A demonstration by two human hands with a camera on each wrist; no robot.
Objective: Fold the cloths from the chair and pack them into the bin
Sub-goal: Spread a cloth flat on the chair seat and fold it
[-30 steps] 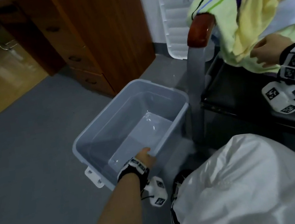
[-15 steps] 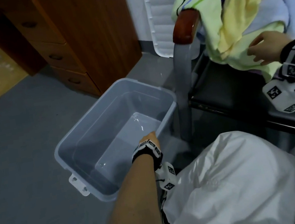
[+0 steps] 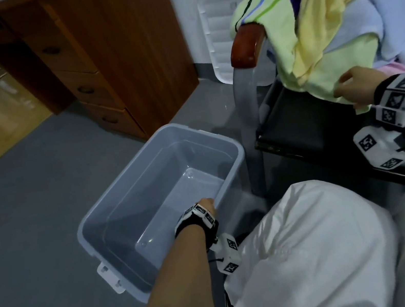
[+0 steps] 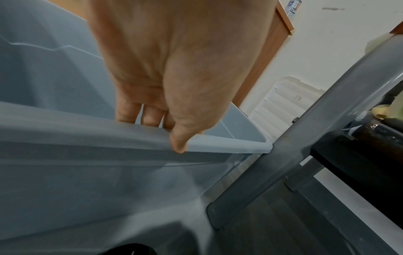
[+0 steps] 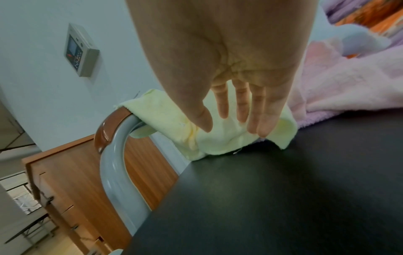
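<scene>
Cloths lie heaped on the black seat of the chair, toward its back: a yellow cloth on top, draped over the wooden armrest and hanging to the seat, with pale blue, purple and pink ones behind and beside it. The right hand rests on the yellow cloth's lower edge near the front of the heap, its fingers straight and slightly spread with the tips touching the fabric, gripping nothing. The bin, a translucent grey tub with nothing in it, stands on the grey floor just beside the chair's grey metal leg. The left hand holds the bin's near rim, fingers hooked inside and thumb pressed on the outer lip. A white lid leans upright on the wall behind the chair, beside a wooden drawer cabinet.
</scene>
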